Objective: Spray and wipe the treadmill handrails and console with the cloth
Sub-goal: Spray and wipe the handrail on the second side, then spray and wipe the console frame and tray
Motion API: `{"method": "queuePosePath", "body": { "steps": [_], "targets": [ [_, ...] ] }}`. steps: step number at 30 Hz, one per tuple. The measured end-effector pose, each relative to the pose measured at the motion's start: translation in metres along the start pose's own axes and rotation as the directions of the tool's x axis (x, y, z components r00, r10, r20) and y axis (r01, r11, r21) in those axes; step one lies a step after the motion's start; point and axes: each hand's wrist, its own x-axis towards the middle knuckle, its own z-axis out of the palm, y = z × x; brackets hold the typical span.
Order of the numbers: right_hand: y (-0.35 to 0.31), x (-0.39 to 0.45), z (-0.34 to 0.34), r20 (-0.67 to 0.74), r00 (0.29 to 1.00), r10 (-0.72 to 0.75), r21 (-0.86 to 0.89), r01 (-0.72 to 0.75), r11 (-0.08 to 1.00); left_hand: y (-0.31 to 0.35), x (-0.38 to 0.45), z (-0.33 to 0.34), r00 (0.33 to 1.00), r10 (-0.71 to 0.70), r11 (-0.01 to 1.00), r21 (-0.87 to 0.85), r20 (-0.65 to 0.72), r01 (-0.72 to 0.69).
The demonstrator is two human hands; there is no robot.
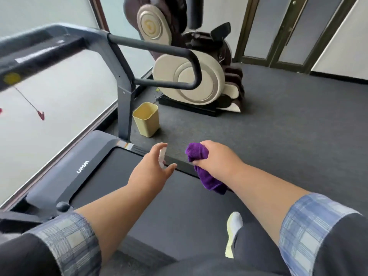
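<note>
I stand on the treadmill belt (123,176). The console (35,54) spans the upper left, blurred. The dark right handrail (159,47) loops out from the upright post, well above both hands. My left hand (153,166) is wrapped around a small clear spray bottle (162,156), mostly hidden by the fingers. My right hand (215,158) grips a bunched purple cloth (203,170), its tail hanging down. Both hands hover low over the belt's right side rail, close together but apart.
A yellow bin (146,119) stands on the grey carpet beside the treadmill post. A beige and brown massage chair (189,76) sits behind the handrail. Frosted glass panels run along the left; doors are at the upper right. My white shoe (234,230) rests on the belt.
</note>
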Motion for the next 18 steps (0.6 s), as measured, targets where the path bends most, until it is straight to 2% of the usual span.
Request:
{"method": "queuePosePath", "body": {
  "steps": [3,8,14,18],
  "targets": [
    [-0.039,0.061,-0.021,0.015,0.986,-0.167,0.0,0.167,0.986,0.001,0.035,-0.035,0.986,-0.081,0.996,0.015,-0.146,0.085],
    [-0.08,0.157,-0.051,0.076,0.911,-0.405,0.071,0.401,0.914,0.013,0.095,-0.073,0.919,-0.249,0.968,-0.088,-0.306,0.233],
    [-0.119,0.243,-0.104,0.164,0.789,-0.592,0.232,0.553,0.801,0.059,0.131,-0.112,0.826,-0.445,0.893,-0.242,-0.347,0.38],
    [-0.143,0.264,-0.138,0.254,0.726,-0.639,0.299,0.569,0.766,0.093,0.131,-0.144,0.777,-0.526,0.844,-0.327,-0.345,0.425]
  ]
}}
